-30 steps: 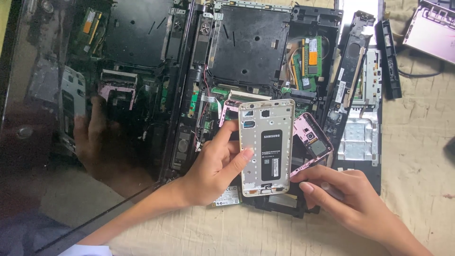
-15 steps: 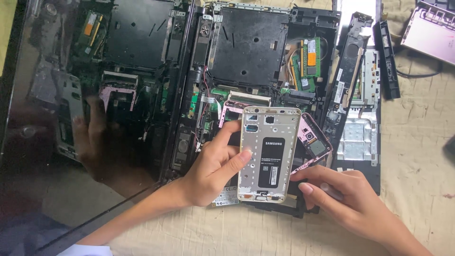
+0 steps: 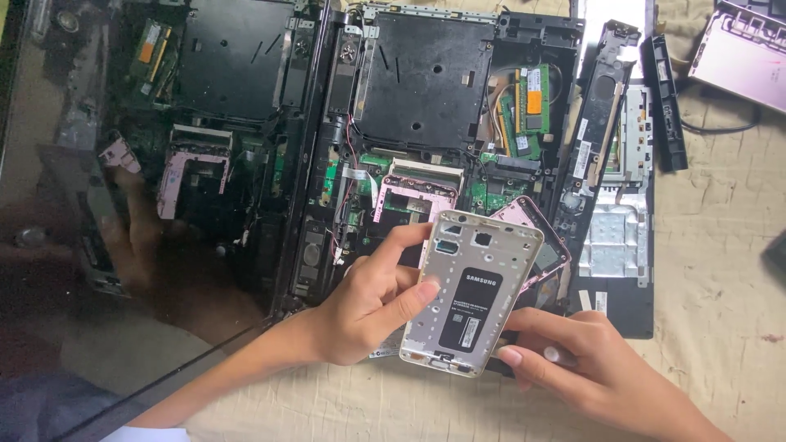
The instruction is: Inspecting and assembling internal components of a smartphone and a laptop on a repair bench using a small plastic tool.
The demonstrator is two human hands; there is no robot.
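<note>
the left hand (image 3: 368, 299) grips the phone frame (image 3: 473, 290) by its left edge, thumb across its face, tilting it above the opened laptop (image 3: 426, 123). the right hand (image 3: 589, 364) pinches the frame's lower right corner with curled fingers.

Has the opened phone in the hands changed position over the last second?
Yes. The phone has tilted clockwise, its top leaning right, judged against the opened laptop, which keeps its place. Both hands hold it.
</note>
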